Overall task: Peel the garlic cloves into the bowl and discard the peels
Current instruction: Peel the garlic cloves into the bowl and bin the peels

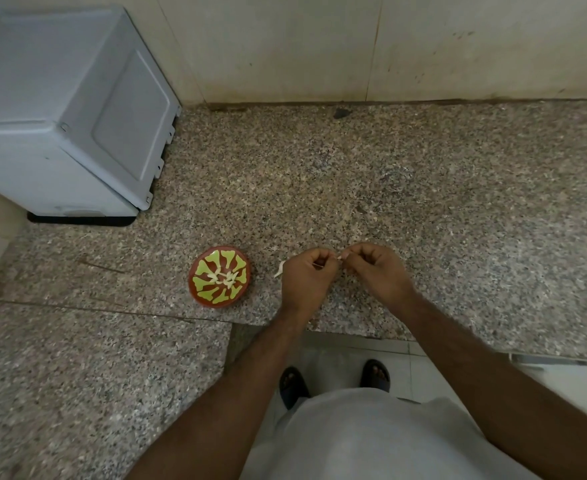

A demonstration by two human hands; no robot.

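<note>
A small red bowl (219, 276) with a yellow-green pattern sits on the granite counter (354, 174) and holds several peeled garlic cloves (223, 276). To its right, my left hand (307, 276) and my right hand (375, 268) meet above the counter, fingers curled. Between their fingertips they pinch a small pale garlic clove (337, 258), mostly hidden. A pale scrap of peel (279, 270) lies on the counter just left of my left hand.
A grey-blue appliance (63, 112) stands at the back left on the counter. A tiled wall (354, 46) runs along the back. The counter's front edge steps in near my body, with my sandalled feet (333, 379) on the floor below.
</note>
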